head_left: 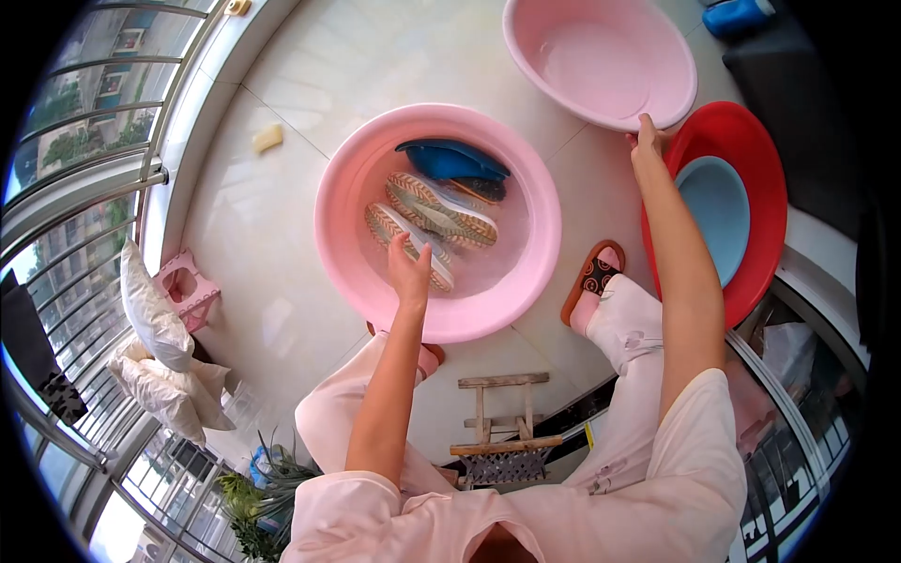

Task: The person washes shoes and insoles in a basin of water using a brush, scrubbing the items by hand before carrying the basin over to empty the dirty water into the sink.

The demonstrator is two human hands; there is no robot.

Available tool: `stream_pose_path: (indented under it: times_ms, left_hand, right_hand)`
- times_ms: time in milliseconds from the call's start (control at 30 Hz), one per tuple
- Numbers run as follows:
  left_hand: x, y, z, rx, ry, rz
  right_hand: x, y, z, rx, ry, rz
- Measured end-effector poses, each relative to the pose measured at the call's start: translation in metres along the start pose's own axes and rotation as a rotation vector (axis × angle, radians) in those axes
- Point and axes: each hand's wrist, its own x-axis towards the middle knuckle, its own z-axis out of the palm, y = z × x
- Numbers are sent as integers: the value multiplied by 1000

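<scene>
A large round pink basin (330, 272) with water stands on the tiled floor. In it lie two shoes, soles up: one shoe (439, 208) in the middle and another shoe (387, 225) nearer my left hand. A blue item (452, 158), its kind unclear, and a dark-soled item (481, 189) sit at the far side. My left hand (410, 269) hovers over the nearer shoe, fingers apart; whether it touches the shoe is unclear. My right hand (648, 141) grips the rim of a second pink basin (601, 61), which looks tilted at the upper right.
A red basin (768, 178) with a light blue basin (718, 211) inside stands at the right. A yellowish soap bar (267, 138) lies on the floor. Beside the window bars are a pink stool (186, 289) and white pillows (155, 310). A wooden stool (507, 446) is below me.
</scene>
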Motion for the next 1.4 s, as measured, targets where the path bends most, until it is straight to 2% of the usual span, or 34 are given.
stream_pose_path:
  times_ms: [33,133,200,300,333,400,467,500,533,567,600,667,767,867,967,1067,1167,1400]
  left_hand:
    - [-12,-24,15,72,78,72]
    - [-38,-31,43,129,133,-100]
    - [-41,-38,52,88,105,-104]
    - [-41,-59,59,135,121,-72]
    - [-40,-59,58,160,105,-87]
    - [-41,-62,54,223,99,-80]
    - [-46,-65,50,299,108,-28]
    - [-55,-63,43,335,72,-38]
    - [-67,-59,38,364,36,-45]
    - [-83,-56,33,389,8,-63]
    - [-92,-51,30,457,-28,-55]
    - [-109,-48,23,612,-107,-44]
    - [-131,-55,23,695,-210,97]
    - [-156,-64,7,758,-200,370]
    - [-159,-85,8,689,-101,470]
    - [-163,-88,3,771,-171,470]
    - [-168,-99,6,771,-157,484]
    - [-189,-106,0,726,-196,501]
  right_hand:
    - [2,14,2,74,-13,12]
    - [21,58,7,182,-78,102]
    - [30,86,7,195,-158,208]
    - [-6,107,8,-355,244,-289]
    - [-35,102,0,-163,88,-478]
    - [-84,104,-4,-74,32,-1066]
    - [-174,89,-26,-337,-139,-1423]
    - [-195,106,-33,-393,-325,-1458]
    - [-213,124,-41,-402,-616,-1402]
    - [-229,144,-55,-595,-812,-1300]
    - [-243,159,-67,-931,-861,-1278]
    - [-250,195,-96,-1193,-986,-1243]
    - [-256,225,-123,-1577,-936,-1392]
    - [-263,240,-133,-1574,-956,-1456]
    - [-274,244,-141,-1607,-978,-1414]
    - [-286,242,-153,-1629,-991,-1462]
    - [-301,236,-167,-1679,-1023,-1413]
    - [-291,274,-173,-1712,-985,-1330]
